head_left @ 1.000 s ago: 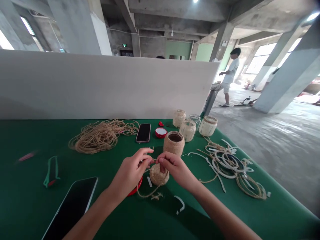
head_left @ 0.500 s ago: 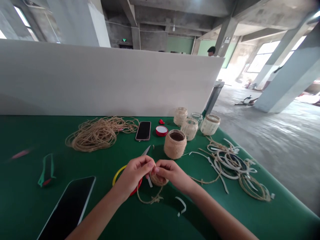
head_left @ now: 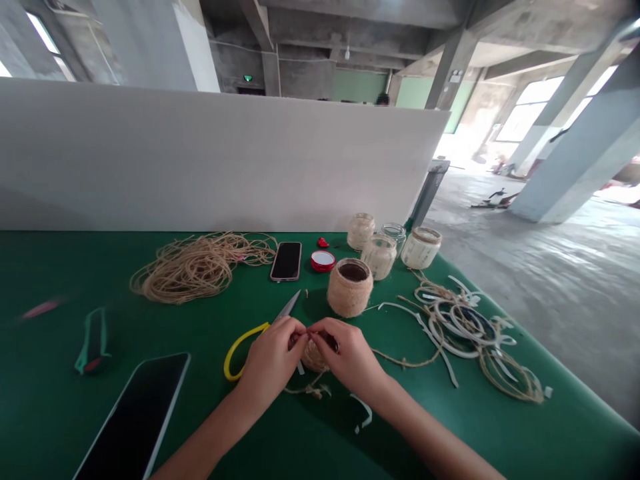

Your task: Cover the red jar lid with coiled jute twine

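My left hand (head_left: 279, 352) and my right hand (head_left: 350, 352) meet fingertip to fingertip over the front of the table, both pinched closed on a bit of jute twine that is mostly hidden by the fingers. Just below the fingertips is a small wound coil of twine (head_left: 314, 359), partly covered by the hands. A loose knotted twine end (head_left: 316, 391) lies on the green cloth below it. Scissors (head_left: 245, 343) with a yellow handle loop lie partly under my left hand, blades pointing away. Beyond my right hand stands a jar wrapped in twine (head_left: 349, 297).
A big twine heap (head_left: 195, 270) lies back left, beside a phone (head_left: 286, 261) and a red-rimmed lid (head_left: 323, 261). Several glass jars (head_left: 379, 259) stand at back right. Tangled white strips and twine (head_left: 463, 320) lie right; a dark tablet (head_left: 137, 413) is front left. A white panel (head_left: 225, 160) borders the back.
Both hands have turned, fingertips now drawn together with their backs upward. The yellow scissor loop shows more, and the hanging twine loop below has mostly gone behind my left hand.
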`<action>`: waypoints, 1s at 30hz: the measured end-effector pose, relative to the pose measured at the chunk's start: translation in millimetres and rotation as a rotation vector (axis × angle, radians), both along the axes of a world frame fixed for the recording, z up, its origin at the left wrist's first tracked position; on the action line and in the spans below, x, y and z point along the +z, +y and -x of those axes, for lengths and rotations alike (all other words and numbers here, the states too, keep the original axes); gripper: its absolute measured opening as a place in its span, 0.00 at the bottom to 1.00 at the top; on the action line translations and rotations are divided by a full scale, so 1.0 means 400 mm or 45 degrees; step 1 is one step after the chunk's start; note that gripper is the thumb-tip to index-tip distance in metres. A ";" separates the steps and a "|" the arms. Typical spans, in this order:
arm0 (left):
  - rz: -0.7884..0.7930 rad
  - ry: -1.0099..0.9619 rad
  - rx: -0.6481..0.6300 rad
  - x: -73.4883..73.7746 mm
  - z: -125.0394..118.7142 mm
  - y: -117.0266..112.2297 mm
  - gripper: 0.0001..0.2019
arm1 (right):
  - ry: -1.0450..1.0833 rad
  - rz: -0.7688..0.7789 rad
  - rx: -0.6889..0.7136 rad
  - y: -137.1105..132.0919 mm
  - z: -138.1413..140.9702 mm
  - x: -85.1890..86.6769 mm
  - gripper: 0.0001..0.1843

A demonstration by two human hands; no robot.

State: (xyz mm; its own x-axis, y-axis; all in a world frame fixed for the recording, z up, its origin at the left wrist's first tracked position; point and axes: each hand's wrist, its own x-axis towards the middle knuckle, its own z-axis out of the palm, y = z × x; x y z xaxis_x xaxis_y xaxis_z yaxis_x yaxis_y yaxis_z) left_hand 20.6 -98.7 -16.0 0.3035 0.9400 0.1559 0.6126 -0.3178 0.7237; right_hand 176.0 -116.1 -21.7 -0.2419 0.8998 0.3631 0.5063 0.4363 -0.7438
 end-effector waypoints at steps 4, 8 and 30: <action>0.360 -0.473 0.027 0.001 -0.006 0.003 0.10 | -0.094 -0.154 0.002 -0.010 0.000 -0.006 0.14; 0.840 -1.082 0.027 -0.007 -0.017 -0.001 0.10 | -0.106 -0.255 0.006 -0.017 -0.003 -0.008 0.16; 0.498 -0.606 0.007 -0.009 -0.012 -0.005 0.13 | -0.390 -0.247 -0.095 -0.012 -0.015 -0.007 0.10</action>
State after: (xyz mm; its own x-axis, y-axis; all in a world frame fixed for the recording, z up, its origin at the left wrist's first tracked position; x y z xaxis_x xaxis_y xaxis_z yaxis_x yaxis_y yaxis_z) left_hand 25.3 -100.7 -19.6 0.2808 0.9561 -0.0837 0.1945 0.0287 0.9805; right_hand 182.1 -120.9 -24.6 -0.3021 0.8406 0.4496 0.7285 0.5078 -0.4599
